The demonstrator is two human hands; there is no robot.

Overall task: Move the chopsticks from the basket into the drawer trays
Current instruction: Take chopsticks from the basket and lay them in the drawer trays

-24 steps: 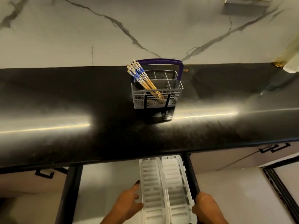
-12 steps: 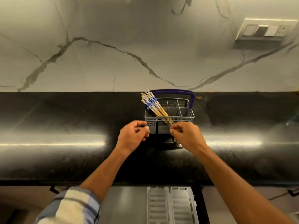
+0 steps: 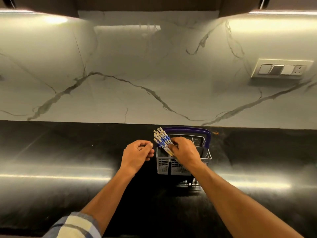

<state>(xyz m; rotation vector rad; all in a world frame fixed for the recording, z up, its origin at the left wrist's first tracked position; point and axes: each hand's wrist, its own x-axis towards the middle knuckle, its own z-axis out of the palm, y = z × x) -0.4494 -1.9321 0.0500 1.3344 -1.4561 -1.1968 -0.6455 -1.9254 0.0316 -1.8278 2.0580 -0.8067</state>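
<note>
A grey slotted cutlery basket (image 3: 164,164) with a purple handle (image 3: 208,140) stands on the black counter near the wall. A bundle of chopsticks (image 3: 161,139) with blue-and-white patterned tops leans out of its left compartment. My right hand (image 3: 184,151) reaches into the basket from the front, and its fingers curl around the chopsticks just below the patterned tops. My left hand (image 3: 137,154) hovers just left of the basket with its fingers curled loosely, holding nothing. The drawer and its trays are out of view.
The glossy black counter (image 3: 68,169) stretches left and right of the basket. A marble-look wall rises behind it, with a switch panel (image 3: 281,68) at the right. Dark cabinets hang overhead.
The view has tilted up, so the drawer trays dropped out of sight. My right hand moved from in front of the basket into it and took hold of the chopsticks. My left hand stayed beside it.
</note>
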